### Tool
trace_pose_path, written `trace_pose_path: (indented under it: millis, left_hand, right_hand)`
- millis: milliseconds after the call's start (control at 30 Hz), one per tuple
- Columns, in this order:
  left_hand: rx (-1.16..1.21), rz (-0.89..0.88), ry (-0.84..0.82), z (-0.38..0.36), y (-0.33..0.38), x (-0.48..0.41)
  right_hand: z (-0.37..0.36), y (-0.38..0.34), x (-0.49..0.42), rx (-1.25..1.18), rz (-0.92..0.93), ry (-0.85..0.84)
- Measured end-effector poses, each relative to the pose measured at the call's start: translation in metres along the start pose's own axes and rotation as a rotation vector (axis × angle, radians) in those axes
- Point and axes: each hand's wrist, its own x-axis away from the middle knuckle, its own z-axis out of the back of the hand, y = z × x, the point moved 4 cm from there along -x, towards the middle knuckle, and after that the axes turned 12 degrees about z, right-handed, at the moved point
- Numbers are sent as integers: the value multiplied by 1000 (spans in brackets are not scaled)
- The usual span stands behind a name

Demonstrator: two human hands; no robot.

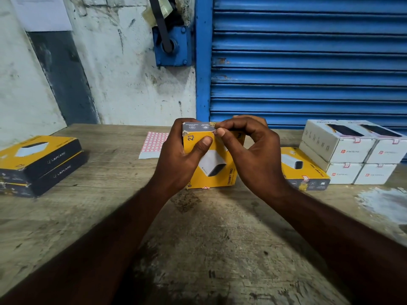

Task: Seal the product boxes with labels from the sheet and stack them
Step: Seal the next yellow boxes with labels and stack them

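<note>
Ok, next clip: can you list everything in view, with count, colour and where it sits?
held box: one, yellow, upright at table centre, between both hands
label sheet: one, white with red-edged labels, flat on the table behind the held box
left stack: two boxes, yellow and black, stacked at table left
lone box: one, yellow, lying flat right of the hands
white boxes: four visible, white, stacked two high at far right, red-edged labels on flaps
table: one, worn wood
shutter: one, blue, behind the table
switch box: one, blue, on the wall
left hand: grips the held box's left side
right hand: pinches at its top edge
</note>
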Motion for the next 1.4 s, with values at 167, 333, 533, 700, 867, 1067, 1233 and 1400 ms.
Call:
trace_pose_path:
  millis: [167,333,533,700,867,1067,1233,1400]
  left_hand:
    - [-6,-9,9,-1,1,1]
    - [-35,-29,44,0,2,2]
    - [-45,-30,50,-1,2,2]
    - [-63,-31,64,-2,2,2]
    - [-52,-29,81,-2,0,2]
    - [-53,-23,94,0,-1,1]
    - [-45,-34,107,1,-1,1]
    - [-54,-25,102,0,0,1]
  right_hand:
    - [0,1,-2,-19,-14,-21]
    - [-2,0,-1,-39,-9,-35]
    - [0,-4,-2,-41,29,-31]
    - [1,-9,-4,-115,38,8]
    - [1,-6,-5,-191,4,-7]
    - [-2,0,-4,-201,-54,-45]
    - [-3,8,-5,-128,-13,-121]
    - [-2,8,-6,-169,-27,-80]
